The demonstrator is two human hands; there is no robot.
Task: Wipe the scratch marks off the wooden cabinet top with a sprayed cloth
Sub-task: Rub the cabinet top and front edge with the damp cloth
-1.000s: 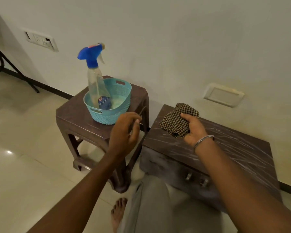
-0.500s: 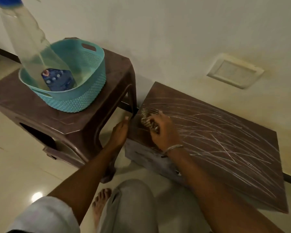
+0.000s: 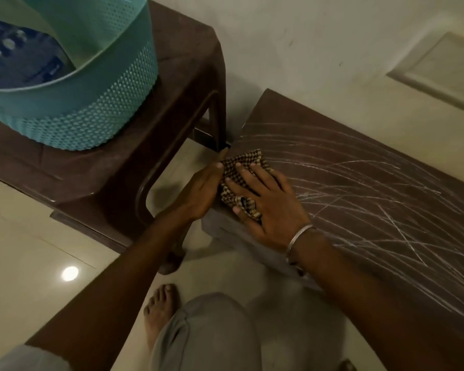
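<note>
So the cloth's jammed right up in the near left corner of the dark brown wooden cabinet top (image 3: 359, 162). The left edge of the top runs along the cloth's left side, and the near edge sits under the heel of my right hand (image 3: 268, 204). Past that left edge there's only a thin gap, then the leg of the brown plastic stool (image 3: 185, 62). All the open room is to the right and far, towards the cream wall (image 3: 319, 44).

The brown-and-cream checked cloth (image 3: 241, 162) is partly flattened, with a bunched bit poking out between my thumb and first finger. My right hand is spread flat on it, fingers apart and pressing down, silver bangle (image 3: 299, 235) on the wrist. My left hand (image 3: 201, 194) lies along the cabinet's left edge with its fingers straight and close together, tips touching the cloth's side.

The pale scratch marks (image 3: 373, 199) fan out in long arcs over nearly the whole top to the right of my hand. The teal perforated plastic basket (image 3: 97, 103) is on the stool, far left.

Half a second back my right hand was curled round the cloth in a tight wad at this same corner. Now it's opened out flat, and my left has slid up beside it.
</note>
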